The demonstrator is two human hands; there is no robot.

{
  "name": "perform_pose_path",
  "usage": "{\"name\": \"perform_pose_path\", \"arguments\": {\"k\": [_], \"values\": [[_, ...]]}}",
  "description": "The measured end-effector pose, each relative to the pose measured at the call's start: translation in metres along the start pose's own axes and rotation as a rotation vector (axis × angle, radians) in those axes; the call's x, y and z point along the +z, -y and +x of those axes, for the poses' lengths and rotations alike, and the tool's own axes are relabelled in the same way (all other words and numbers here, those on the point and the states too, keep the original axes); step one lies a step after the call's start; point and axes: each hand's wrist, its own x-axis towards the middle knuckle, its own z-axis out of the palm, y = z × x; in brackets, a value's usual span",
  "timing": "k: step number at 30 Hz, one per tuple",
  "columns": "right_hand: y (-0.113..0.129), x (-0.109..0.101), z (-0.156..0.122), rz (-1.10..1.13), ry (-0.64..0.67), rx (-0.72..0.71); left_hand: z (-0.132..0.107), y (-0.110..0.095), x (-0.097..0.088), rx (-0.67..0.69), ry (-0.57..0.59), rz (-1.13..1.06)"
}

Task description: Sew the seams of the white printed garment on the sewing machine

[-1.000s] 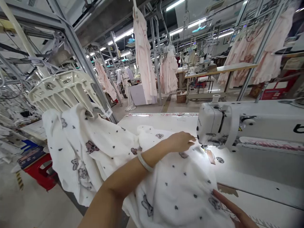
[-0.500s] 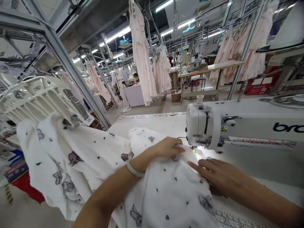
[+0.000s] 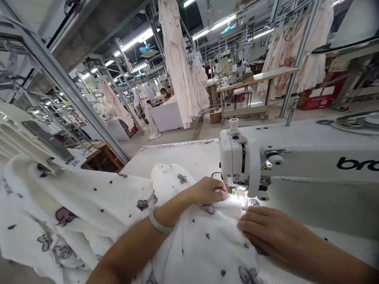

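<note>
A white garment printed with small grey and pink animals lies across the sewing table and hangs off its left side. My left hand, a pale bangle on its wrist, rests on the cloth just left of the needle, its fingers curled down over the fabric edge. My right hand lies on the cloth in front of the needle, fingers together and pressed flat. The white sewing machine stands right behind both hands, its lamp lighting the cloth at the needle.
A white plastic hanging carrier clips the garment at the far left. A slanted grey steel post rises behind it. Pink garments hang from overhead rails, with other sewing tables and a seated person far behind.
My right hand came up from the lower right onto the cloth beside the needle. My left hand slid the cloth edge closer to the needle. The view shifted right, toward the machine.
</note>
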Motion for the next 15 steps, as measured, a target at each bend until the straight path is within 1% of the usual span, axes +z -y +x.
{"name": "perform_pose_path", "arguments": {"k": [3,6,9,12,15], "values": [[0.02,-0.004,0.007,0.019,0.036,-0.016,-0.019,0.007,0.007,-0.01,-0.041,-0.003],[0.028,-0.009,0.012,-0.048,-0.009,-0.081,-0.031,0.011,0.011,-0.002,-0.066,-0.02],[0.024,-0.007,0.015,-0.168,-0.105,-0.12,-0.032,0.01,0.013,0.024,-0.108,-0.015],[0.014,0.003,0.013,-0.211,-0.161,-0.095,-0.027,0.008,0.014,0.04,-0.149,0.013],[0.003,0.015,0.003,-0.261,-0.202,-0.102,-0.024,0.009,0.018,0.016,-0.16,0.018]]}}
